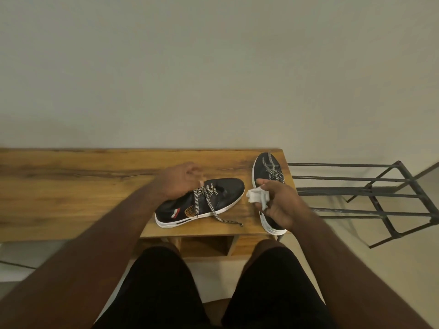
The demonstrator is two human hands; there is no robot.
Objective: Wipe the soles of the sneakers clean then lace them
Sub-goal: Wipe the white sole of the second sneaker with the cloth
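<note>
A person is sitting at a wooden table (pixel 71 186) that is running across the middle of the frame, with 2 black sneakers lying on its right part. The near sneaker (pixel 202 205) is resting on its white sole at frame centre, toe pointing to the upper right, its checkered laces (pixel 209 198) hanging loose and 1 end trailing onto the table toward the lower right. The left hand (pixel 180 181) is reaching over this sneaker's collar with fingers curled; whether it is gripping the shoe or a lace I cannot tell. The far sneaker (pixel 267 169) is lying just right of centre at the table's right edge, toe pointing up the frame, its heel partly hidden. The right hand (pixel 282 205) is hovering over that heel, clutching a white cloth (pixel 257 197) between thumb and fingers. A dark metal rack (pixel 370 193) is standing on the floor at the right of the frame, beside the table. Black shorts (pixel 261 293) are filling the bottom centre.
</note>
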